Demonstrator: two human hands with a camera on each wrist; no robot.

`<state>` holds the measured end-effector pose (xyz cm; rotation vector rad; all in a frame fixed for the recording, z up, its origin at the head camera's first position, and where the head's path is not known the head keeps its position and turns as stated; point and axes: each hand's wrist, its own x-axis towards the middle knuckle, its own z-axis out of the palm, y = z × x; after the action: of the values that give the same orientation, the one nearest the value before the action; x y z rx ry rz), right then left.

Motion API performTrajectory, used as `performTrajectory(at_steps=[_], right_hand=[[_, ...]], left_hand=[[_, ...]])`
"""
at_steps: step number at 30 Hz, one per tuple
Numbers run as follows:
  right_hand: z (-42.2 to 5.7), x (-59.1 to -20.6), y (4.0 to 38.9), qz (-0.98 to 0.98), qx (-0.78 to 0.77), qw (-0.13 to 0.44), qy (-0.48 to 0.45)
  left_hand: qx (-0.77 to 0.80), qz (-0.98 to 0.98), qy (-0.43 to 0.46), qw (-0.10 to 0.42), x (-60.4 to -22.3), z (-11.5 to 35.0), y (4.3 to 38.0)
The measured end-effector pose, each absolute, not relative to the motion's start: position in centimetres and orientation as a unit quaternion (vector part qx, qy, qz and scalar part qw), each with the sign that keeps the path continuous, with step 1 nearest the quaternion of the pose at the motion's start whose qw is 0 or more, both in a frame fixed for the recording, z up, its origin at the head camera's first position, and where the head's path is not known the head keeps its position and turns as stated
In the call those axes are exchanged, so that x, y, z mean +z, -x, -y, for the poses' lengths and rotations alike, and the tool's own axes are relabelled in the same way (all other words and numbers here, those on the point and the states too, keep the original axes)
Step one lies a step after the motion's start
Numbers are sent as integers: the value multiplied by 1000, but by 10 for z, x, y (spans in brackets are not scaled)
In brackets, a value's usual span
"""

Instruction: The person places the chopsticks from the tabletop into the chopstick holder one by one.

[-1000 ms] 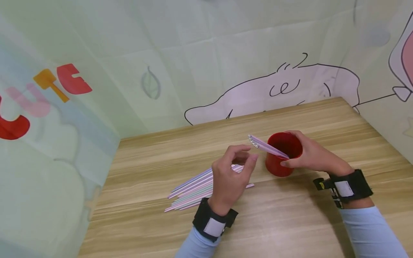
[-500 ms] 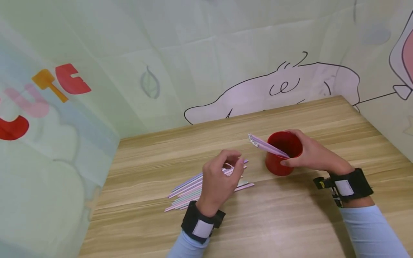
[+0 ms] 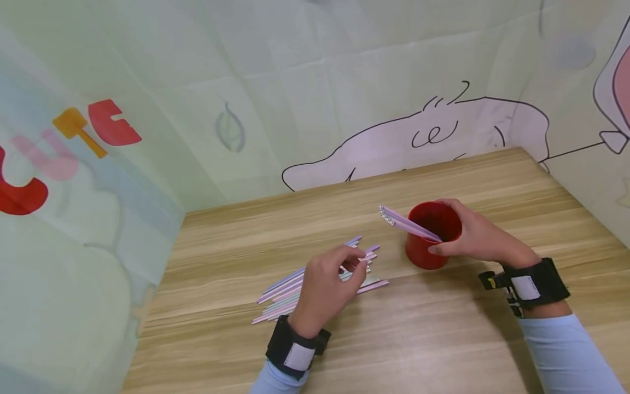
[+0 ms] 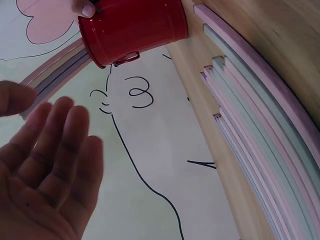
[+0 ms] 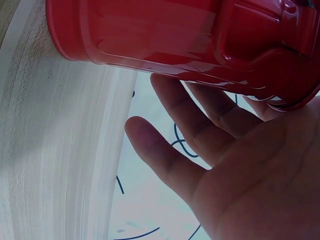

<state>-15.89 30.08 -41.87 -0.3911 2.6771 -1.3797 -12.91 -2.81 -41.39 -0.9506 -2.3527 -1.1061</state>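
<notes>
Cup (image 3: pixel 425 254), red and glossy, stands near upright right of centre on the desk (image 3: pixel 443 339) (head view; 12 o'clock taken as away from the person). Wall is round, with a rolled rim; the left wrist view shows a small wire loop (image 4: pixel 131 58) on its side, the right wrist view a raised panel (image 5: pixel 255 30). Interior dark red, mouth towards the camera. Bundle (image 3: pixel 410 225) of pink and lilac sticks sits in it, leaning over the rim to 10 o'clock, pale glittery ends outward.

Right hand (image 3: pixel 472 235) at the cup's 3 o'clock side: grip grasping the cup, thumb over the near rim, other fingers round the far side.

Left hand (image 3: pixel 327 284) is over the loose sticks (image 3: pixel 283 293), at the cup's 8 o'clock. Grip released: fingers loosely bent, thumb apart from them in the left wrist view. Contact with the sticks cannot be told. Loose sticks are lilac, blue, mint and pink, laid roughly parallel along an 8-to-2 o'clock line, tips uneven.

Edges: back edge at 12 o'clock meets a pale sheet (image 3: pixel 275 54) with a black line drawing (image 3: pixel 443 123); side edges run down at 9 and 3 o'clock. Narrow strip of wood between cup and nearest loose tips; wider strip from cup to back edge; broadest stretch at the cup's 6 o'clock, between the forearms.
</notes>
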Motion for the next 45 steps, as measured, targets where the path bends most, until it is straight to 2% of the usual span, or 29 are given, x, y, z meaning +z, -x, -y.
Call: performTrajectory(at_steps=[6,13,17,31,39,45], right_hand=[[-303,-420,159,-880,-454,52,126],[-303,-420,158,-880,-455,53,124],[-303,-420,158,-879,-457,54,124],[-303,-420,160,-877,-459,50,132],[-301,-417,160,-876,-461,52,135],[-301,-417,159,-874,-464,53,134]], left_hand=[[-306,879,335,145,-420,33,127],[-193,925,323,48,-427,35,127],[-180,929,324,22,-432,36,128],[-137,944,300,-6,-441,38,131],[-91,945,312,30,-446,40,131],[-84,941,327,34,-448,39,132]])
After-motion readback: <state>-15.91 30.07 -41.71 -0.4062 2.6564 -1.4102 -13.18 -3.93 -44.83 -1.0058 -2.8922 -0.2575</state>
